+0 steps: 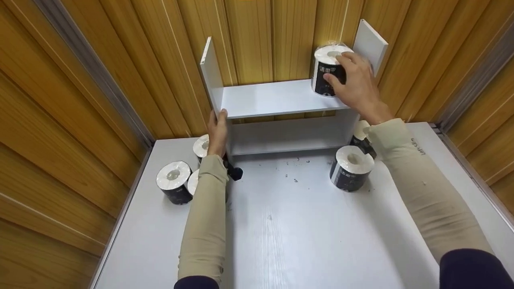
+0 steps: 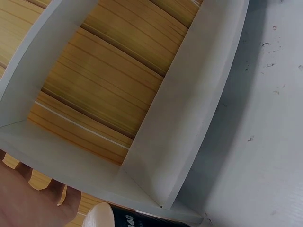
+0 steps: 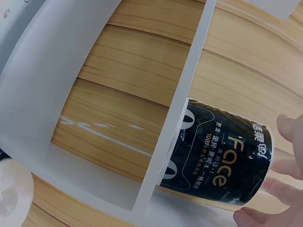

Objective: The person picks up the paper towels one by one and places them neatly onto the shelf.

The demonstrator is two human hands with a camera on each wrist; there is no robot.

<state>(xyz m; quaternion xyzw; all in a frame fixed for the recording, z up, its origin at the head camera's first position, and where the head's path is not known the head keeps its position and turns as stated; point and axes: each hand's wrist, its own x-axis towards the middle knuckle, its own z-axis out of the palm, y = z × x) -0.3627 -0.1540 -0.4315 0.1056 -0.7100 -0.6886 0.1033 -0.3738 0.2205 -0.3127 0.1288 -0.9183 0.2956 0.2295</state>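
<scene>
Six rolls [image 1: 350,176], one shelf [image 1: 269,98], left hand [image 1: 218,134] gripping its 9-o'clock edge, right hand [image 1: 355,82] loosely spread at upper roll [image 3: 220,156], room toward 9 o'clock

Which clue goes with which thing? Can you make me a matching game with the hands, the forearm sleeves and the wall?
Things:
1. Left hand
2. Forearm sleeves
3. Right hand
4. Wall

Clues:
A. Yellow-brown, with wood grain
B. At the paper roll standing on the shelf
C. At the shelf's left side panel
D. Beige

Right pairs: 1-C, 2-D, 3-B, 4-A.
</scene>
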